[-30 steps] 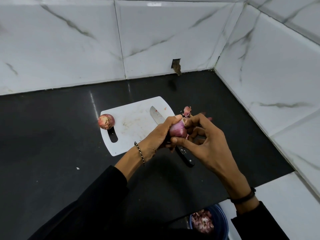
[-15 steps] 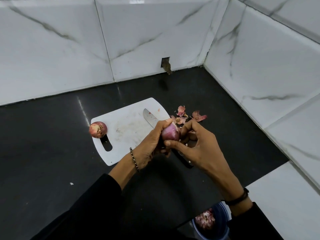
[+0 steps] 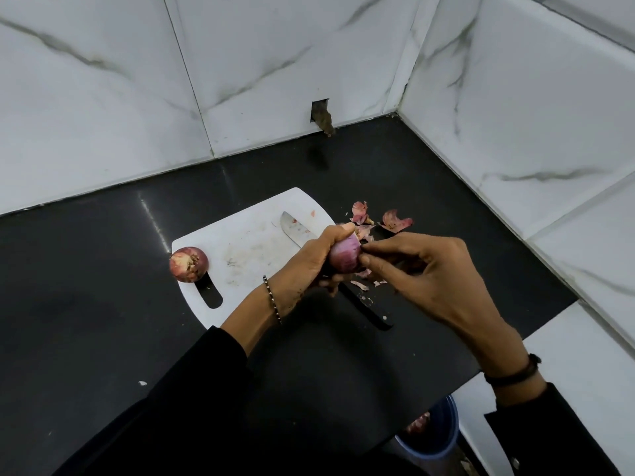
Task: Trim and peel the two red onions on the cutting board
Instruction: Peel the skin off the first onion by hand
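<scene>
My left hand grips a pale purple, partly peeled red onion just above the right edge of the white cutting board. My right hand pinches at the onion's right side with thumb and forefinger. A second red onion, still in its dry skin, sits at the board's left edge by the handle slot. A knife lies on the board, its blade showing behind my left hand and its black handle sticking out over the counter.
Torn onion skins lie on the black counter right of the board, with small scraps under my hands. A blue bin holding peelings stands below the counter edge at lower right. White marble walls close in behind and to the right.
The camera view has shifted a little. My right hand's fingers have closed in from a wide cupped hold to a pinch at the onion's right side. The left hand keeps its grip.
</scene>
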{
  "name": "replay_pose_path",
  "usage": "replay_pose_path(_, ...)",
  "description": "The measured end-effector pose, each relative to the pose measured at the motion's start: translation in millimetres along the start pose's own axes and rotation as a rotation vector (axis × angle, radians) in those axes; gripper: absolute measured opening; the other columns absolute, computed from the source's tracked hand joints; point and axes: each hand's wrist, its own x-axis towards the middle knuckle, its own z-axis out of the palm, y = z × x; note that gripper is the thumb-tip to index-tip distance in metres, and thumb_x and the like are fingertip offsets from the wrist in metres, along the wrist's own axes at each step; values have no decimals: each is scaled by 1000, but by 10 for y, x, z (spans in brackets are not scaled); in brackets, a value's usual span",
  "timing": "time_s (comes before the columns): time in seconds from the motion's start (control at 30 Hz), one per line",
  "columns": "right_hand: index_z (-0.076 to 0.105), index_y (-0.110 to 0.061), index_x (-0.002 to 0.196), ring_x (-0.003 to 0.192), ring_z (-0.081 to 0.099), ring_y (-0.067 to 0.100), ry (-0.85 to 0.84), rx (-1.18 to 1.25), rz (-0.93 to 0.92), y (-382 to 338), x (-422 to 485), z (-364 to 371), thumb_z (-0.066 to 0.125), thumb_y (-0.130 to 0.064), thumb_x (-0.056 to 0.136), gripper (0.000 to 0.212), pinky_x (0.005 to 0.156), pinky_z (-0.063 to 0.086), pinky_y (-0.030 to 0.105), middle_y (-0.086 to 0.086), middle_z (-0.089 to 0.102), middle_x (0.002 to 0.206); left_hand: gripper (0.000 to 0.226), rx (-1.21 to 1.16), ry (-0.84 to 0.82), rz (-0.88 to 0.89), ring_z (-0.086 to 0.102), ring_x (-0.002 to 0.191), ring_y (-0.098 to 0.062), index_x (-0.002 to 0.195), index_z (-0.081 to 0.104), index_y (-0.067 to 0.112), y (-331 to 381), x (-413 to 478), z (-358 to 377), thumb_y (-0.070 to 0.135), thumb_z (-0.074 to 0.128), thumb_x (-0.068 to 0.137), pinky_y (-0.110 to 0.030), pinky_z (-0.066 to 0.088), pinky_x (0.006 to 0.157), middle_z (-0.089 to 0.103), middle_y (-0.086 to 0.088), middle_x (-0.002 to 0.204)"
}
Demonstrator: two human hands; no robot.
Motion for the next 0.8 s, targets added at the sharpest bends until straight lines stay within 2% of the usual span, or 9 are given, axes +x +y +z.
replay_pose_path(0.07,79,-19,105,78,70,-3,-27,-39,-20,16,48,-32,78,-21,88,17,67,53,11,-15,75,90,62,41,-17,-5,41,44,-14,75,68,14,13,16,-11,73,52,69,-25,42,48,54,-21,74)
replay_pose_path(0.13,80,-17,100,75,69,-1,-40,-55,-20,35,83,-43,78,-19,86,13,67,51,9,-14,74,85,65,93,-10,-8,41,43,-13,81,64,10,24,29,-3,73,51,73,-25,42,48,54,-16,65)
replay_pose_path(0.2,78,-14,92,70,68,3,-37,-80,-23,64,119,-20,79,-18,84,9,63,49,10,-12,71,77,60,140,8,-16,42,46,-13,80,64,11,24,48,8,69,49,84,-26,42,51,54,-7,58)
replay_pose_path(0.3,69,-17,84,67,63,8,-39,-155,-20,135,181,58,78,-23,79,11,60,46,15,-12,64,72,57,155,28,-19,43,46,-13,77,63,14,21,55,48,64,42,94,-27,42,54,56,-3,56)
replay_pose_path(0.4,64,-22,85,69,60,7,-49,-170,-24,192,195,131,69,-39,79,19,60,47,21,-11,63,77,58,117,88,-36,43,46,-11,73,65,19,-1,67,119,68,41,92,-27,43,55,56,-1,57)
replay_pose_path(0.5,64,-24,85,73,60,5,-36,-126,-28,210,142,196,69,-38,80,15,62,50,23,-14,63,79,58,60,153,-59,47,54,-15,67,67,25,-24,85,174,74,44,89,-28,42,56,57,-3,62)
replay_pose_path(0.6,65,-23,85,72,62,4,-16,-65,-15,229,70,216,67,-41,79,19,60,49,19,-15,64,79,58,57,191,-97,53,50,-13,61,69,27,-7,117,213,73,45,88,-26,43,54,62,1,59)
replay_pose_path(0.73,66,-19,82,69,64,11,36,42,47,285,-13,151,74,-27,78,12,57,49,17,-12,66,76,58,18,224,-113,51,43,-14,60,70,27,-14,187,268,71,47,89,-26,42,51,65,-2,58)
replay_pose_path(0.8,66,-19,83,70,64,12,38,80,67,325,-45,106,73,-28,79,11,57,50,18,-12,66,78,61,-9,204,-113,47,45,-16,64,72,24,-14,204,305,73,45,89,-26,42,51,67,-6,62)
